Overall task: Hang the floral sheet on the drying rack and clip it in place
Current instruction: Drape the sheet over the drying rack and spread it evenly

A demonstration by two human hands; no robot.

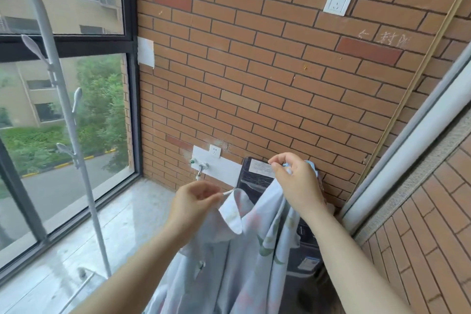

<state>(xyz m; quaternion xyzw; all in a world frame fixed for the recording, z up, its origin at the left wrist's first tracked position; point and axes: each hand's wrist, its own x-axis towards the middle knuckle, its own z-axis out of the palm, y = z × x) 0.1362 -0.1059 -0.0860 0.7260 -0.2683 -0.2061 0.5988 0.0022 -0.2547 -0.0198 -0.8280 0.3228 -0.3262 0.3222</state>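
The floral sheet (pixel 244 250), pale blue with pink and green prints, hangs in front of me from both hands. My left hand (pixel 193 206) pinches one top corner by a thin white edge. My right hand (pixel 295 183) is raised a little higher and grips another part of the top edge, bunched in its fingers. The lower part of the sheet drops out of view at the bottom. The drying rack (pixel 63 99), a white pole with curved top and leaf-shaped hooks, stands at the left by the window, apart from the sheet. No clip is visible.
A brick wall (pixel 280 71) faces me with sockets and a tap (pixel 202 168). A dark appliance (pixel 308 257) stands behind the sheet against the wall. Large windows (pixel 63 122) run along the left; a sliding door frame (pixel 407 140) is at the right.
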